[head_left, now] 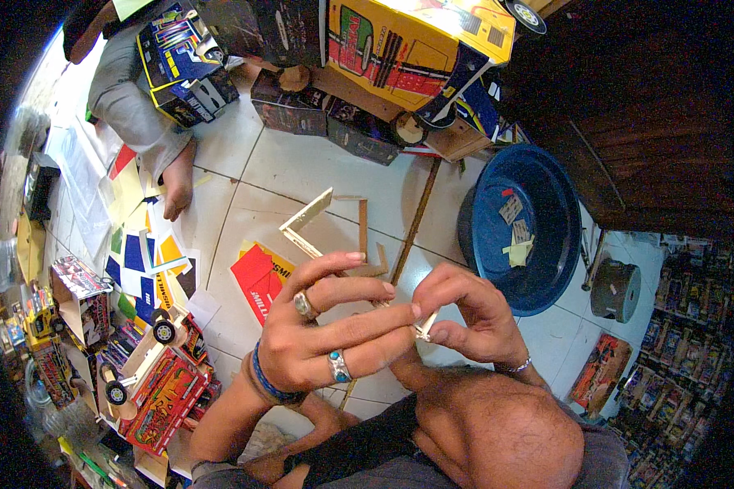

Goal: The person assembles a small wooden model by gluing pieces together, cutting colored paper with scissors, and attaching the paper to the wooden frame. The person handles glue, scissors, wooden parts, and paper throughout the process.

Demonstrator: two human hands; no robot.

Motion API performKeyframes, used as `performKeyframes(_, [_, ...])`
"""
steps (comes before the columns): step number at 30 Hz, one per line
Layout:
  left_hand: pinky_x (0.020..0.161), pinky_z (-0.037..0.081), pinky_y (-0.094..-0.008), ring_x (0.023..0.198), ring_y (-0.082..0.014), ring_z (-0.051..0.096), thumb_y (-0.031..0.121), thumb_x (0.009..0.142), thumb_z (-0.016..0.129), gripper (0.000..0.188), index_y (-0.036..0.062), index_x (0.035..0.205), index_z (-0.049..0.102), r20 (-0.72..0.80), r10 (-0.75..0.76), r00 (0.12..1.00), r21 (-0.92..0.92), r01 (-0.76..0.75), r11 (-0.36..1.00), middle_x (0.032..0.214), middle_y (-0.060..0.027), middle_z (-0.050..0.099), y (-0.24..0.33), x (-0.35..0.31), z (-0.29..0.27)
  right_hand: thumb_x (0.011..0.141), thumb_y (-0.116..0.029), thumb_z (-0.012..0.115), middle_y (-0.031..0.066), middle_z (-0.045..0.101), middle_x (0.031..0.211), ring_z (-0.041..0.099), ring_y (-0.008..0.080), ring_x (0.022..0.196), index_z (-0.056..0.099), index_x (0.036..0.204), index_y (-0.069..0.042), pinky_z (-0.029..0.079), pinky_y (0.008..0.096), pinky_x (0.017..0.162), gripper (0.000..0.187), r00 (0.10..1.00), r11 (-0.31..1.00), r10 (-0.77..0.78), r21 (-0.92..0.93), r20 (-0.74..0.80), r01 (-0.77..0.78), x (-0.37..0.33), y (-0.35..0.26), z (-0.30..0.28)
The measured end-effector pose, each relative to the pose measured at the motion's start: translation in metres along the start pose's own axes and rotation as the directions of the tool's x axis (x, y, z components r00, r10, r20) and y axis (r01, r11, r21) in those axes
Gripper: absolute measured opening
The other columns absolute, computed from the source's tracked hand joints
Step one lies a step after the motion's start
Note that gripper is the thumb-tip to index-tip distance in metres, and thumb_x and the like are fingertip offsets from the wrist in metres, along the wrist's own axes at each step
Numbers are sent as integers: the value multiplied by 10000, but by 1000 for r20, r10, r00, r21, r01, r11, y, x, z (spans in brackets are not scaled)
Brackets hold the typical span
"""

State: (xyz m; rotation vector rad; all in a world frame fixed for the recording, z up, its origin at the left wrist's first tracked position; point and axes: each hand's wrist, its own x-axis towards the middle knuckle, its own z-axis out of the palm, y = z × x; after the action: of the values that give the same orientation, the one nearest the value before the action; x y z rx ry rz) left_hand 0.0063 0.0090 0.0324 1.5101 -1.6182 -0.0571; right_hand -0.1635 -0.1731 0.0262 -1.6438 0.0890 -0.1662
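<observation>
A thin pale wooden strip frame (308, 210) with an angled corner slants down behind my left hand. My left hand (334, 326), with two rings and a blue bracelet, is curled over the frame; its fingers reach toward my right hand, and its thumb is hidden. Between the thumb and forefinger of my right hand (469, 314) is the small pale end of the wood, close to my left fingertips. What the fingertips do at the joint is too small to tell. Below the hands, red and yellow printed sheets (257, 285) lie on the floor beside a brown wooden strip frame (363, 224).
A blue basin (475, 216) with paper scraps stands at right. Printed toy truck bodies (404, 57) line the far side. Another person's bare foot (178, 183) rests at far left, near cut sheets (147, 261). A wheeled toy truck (159, 383) lies at near left.
</observation>
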Motion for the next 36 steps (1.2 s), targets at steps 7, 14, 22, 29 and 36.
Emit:
performKeyframes(7, [1016,517,-419,1073,-167,651,178,793,716,176,198,967,727,-45,90,995,107,-85,991,1116,58,725,7,-5,8,827,-107,791,101,637,1009,619,266,951,660,1034,-46,498,370,831,252,998,997,-38,-61,55,42,1,-4,-4])
performKeyframes(14, [1004,526,-405,1087,-170,644,192,825,682,140,194,960,719,-46,121,992,140,-113,984,1130,58,716,8,-7,9,819,-152,807,114,623,1000,617,267,933,664,1035,-53,496,358,809,277,995,990,-65,-124,74,74,-1,-4,-6])
performKeyframes(22, [994,538,-402,1088,-189,657,172,818,657,118,146,915,720,-48,161,986,77,-157,985,1145,-10,726,11,-7,13,772,-216,833,112,606,964,610,254,876,648,951,-60,492,345,743,301,996,992,-83,-94,38,86,-4,0,-3])
performKeyframes(29, [968,553,-398,1079,-215,671,185,766,660,176,94,908,709,-42,172,984,33,-170,985,1153,-73,728,11,-7,17,726,-224,838,95,577,931,585,241,838,636,912,-83,466,325,716,309,992,989,-125,-86,-5,124,-4,4,1])
performKeyframes(36, [950,561,-399,1053,-222,685,179,792,661,211,62,965,683,-83,118,990,-30,-121,992,1128,-80,735,14,-7,19,791,-342,854,74,510,941,558,208,880,600,885,-65,484,337,795,388,996,995,-90,-52,9,91,-8,8,1])
